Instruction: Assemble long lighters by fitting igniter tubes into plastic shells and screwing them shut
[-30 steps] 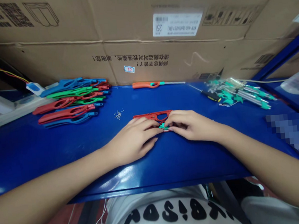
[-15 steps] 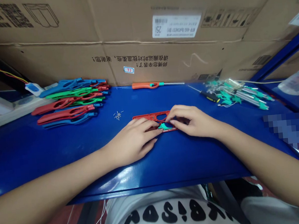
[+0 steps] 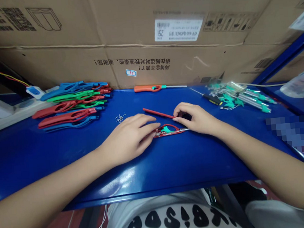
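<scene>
A red lighter casing half (image 3: 173,131) lies on the blue table with a green trigger and a metal rod set in it. Its left end disappears beneath my left hand (image 3: 134,135), whose fingers and thumb hold it down from either side. Just beyond it, my right hand (image 3: 196,119) pinches the right end of the other red casing half (image 3: 157,112) between thumb and fingers. That second half is tipped on edge, apart from the first. Small screws (image 3: 119,118) lie in a loose pile beyond my left hand.
Red, blue and green casings (image 3: 68,105) are stacked at the left beside a white power strip (image 3: 16,113). An orange lighter (image 3: 149,88) lies against the cardboard box (image 3: 134,30). A screwdriver (image 3: 211,100) and green-and-metal inner parts (image 3: 243,97) lie at the right.
The empty red casing half, flat beside the other before, is now lifted and tipped on edge in my right hand. The filled half's green trigger and rod show more fully.
</scene>
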{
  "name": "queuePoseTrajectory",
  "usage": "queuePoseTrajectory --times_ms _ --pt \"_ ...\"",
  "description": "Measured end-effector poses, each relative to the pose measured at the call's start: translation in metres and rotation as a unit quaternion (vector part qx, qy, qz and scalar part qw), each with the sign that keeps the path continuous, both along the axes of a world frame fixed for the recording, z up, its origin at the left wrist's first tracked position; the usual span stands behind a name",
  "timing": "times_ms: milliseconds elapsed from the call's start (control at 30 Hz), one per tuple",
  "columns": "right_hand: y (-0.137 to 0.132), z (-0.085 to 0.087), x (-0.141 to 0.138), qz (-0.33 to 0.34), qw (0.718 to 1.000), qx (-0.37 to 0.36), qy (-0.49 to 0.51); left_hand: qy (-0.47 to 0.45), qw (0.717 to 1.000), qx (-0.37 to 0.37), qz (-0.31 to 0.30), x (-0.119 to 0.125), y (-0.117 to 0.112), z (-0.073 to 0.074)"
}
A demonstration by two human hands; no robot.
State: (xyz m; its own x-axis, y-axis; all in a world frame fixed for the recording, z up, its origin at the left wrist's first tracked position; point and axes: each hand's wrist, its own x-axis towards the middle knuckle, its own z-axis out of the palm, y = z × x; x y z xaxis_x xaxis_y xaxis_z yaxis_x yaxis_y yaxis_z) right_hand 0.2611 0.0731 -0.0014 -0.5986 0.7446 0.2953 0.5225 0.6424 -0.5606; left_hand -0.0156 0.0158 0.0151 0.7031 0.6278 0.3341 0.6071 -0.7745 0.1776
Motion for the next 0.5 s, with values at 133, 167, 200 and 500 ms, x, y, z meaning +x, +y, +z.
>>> queuePoseTrajectory --times_ms 133,167,200,500 --pt "-0.005 0.004 -0.004 -0.036 0.985 -0.128 0.113 -0.012 0.998 0.059 0.025 -0.006 0.010 0.002" --pt "-0.006 0.006 -0.005 -0.031 0.977 -0.163 0.135 -0.010 0.997 0.072 0.028 -0.008 0.012 0.001" --pt "-0.008 0.008 -0.005 -0.026 0.969 -0.192 0.151 -0.009 0.996 0.079 0.028 -0.009 0.013 0.001" --pt "-0.009 0.014 -0.004 0.001 0.945 -0.281 0.170 -0.024 0.999 0.042 0.006 -0.009 0.009 -0.002"
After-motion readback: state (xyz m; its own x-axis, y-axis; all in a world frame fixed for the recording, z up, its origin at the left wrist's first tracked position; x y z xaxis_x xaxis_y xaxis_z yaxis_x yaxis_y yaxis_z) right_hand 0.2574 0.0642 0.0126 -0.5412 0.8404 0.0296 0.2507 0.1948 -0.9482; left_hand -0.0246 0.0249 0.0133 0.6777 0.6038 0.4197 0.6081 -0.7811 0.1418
